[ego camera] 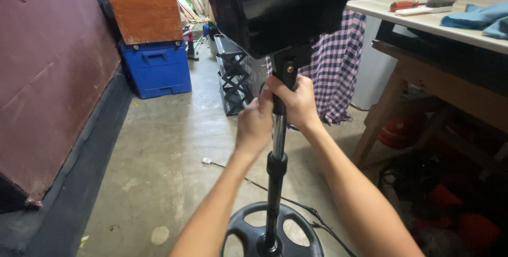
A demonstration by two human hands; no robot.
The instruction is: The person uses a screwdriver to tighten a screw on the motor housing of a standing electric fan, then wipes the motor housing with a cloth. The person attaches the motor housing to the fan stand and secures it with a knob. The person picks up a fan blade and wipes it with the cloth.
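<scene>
Concrete floor [159,156] runs far to a blue bin [157,69] with a wooden box [145,12] on it at far left, a checked cloth [338,61] hangs behind, and a table [423,21] with a screwdriver [405,5] stands right. I see my left hand [254,124] and right hand [296,101] touching, fingers curled tight around the top of a fan pole [277,151], just under the black housing [278,8]. Near me the pole drops upright to a round base [248,230], cord [233,169] trailing left.
</scene>
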